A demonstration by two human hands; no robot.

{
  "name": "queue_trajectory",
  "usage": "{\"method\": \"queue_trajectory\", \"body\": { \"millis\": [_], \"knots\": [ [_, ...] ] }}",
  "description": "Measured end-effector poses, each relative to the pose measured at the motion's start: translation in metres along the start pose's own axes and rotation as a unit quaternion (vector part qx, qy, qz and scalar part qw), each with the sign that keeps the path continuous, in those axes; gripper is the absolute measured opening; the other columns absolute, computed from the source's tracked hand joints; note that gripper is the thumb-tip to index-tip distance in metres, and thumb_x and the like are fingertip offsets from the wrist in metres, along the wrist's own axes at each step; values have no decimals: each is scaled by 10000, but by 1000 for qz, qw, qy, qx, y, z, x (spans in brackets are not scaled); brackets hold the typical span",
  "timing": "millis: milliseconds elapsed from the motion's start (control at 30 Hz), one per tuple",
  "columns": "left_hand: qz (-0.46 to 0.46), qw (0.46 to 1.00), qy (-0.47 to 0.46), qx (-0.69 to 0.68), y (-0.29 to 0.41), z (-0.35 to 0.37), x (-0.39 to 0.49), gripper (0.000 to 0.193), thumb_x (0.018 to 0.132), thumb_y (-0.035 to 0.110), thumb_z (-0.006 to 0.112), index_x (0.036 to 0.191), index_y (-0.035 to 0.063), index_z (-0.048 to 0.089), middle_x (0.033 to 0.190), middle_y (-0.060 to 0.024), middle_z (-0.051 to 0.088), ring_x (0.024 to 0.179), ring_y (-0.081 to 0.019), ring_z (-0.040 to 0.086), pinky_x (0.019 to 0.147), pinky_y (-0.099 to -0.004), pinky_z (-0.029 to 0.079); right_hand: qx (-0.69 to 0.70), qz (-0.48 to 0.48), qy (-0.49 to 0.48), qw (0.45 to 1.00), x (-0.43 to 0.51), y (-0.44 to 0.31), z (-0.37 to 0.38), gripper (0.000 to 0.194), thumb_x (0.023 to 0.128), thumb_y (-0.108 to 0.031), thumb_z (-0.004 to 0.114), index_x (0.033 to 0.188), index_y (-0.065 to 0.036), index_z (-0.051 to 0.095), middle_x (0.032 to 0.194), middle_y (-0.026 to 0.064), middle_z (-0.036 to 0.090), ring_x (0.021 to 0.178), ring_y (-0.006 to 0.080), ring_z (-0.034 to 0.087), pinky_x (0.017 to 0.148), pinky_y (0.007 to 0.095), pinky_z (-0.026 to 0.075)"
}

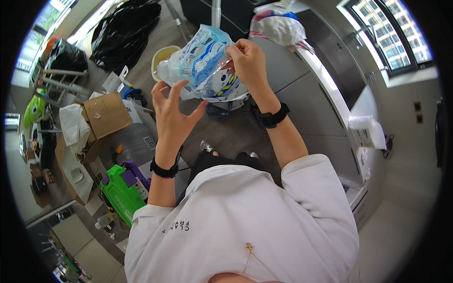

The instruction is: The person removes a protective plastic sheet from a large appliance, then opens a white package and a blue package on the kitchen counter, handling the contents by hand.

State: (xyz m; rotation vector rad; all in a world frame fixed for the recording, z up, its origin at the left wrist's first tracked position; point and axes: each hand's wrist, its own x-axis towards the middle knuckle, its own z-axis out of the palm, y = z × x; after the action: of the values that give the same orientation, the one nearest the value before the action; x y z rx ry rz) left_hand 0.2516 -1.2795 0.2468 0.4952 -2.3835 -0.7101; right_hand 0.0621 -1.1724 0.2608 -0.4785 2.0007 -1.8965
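Observation:
A blue and white printed plastic bag [203,58], crinkled and partly see-through at its edge, hangs before me. My right hand [247,60] pinches its upper right edge between thumb and fingers. At its lower left, my left hand [177,102] is spread, thumb and fingers apart, near the bag's edge; whether a fingertip touches it I cannot tell. Beneath the bag's right part shows a white package with a printed cartoon face [224,83]; what bears its weight is hidden. A yellowish bin [155,60] stands on the floor behind the bag's left side.
Grey cabinets [311,106] with a white counter edge run along my right; a bundled cloth [279,30] lies on top. At left are an open cardboard box [108,115], a green and purple plastic case [122,192], a metal stepladder [63,85] and a large black plastic bag [124,35].

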Motion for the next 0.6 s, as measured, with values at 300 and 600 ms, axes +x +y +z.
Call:
{"method": "queue_trajectory", "body": {
  "millis": [300,600],
  "knots": [
    [137,952,-159,-223,135,107,45,124,909,101,701,862,15,624,743,-22,650,669,-58,517,591,-239,427,-32,-40,15,999,-96,23,-306,299,985,-286,599,1179,-60,580,975,83,724,892,143,696,757,254,504],
    [167,876,-314,-325,213,139,64,107,980,183,647,1023,86,636,874,14,660,835,-50,625,720,-223,549,-14,-44,-15,999,-187,70,-416,355,906,-232,721,1214,-62,671,1044,53,715,999,137,659,834,288,519]
  ]
}}
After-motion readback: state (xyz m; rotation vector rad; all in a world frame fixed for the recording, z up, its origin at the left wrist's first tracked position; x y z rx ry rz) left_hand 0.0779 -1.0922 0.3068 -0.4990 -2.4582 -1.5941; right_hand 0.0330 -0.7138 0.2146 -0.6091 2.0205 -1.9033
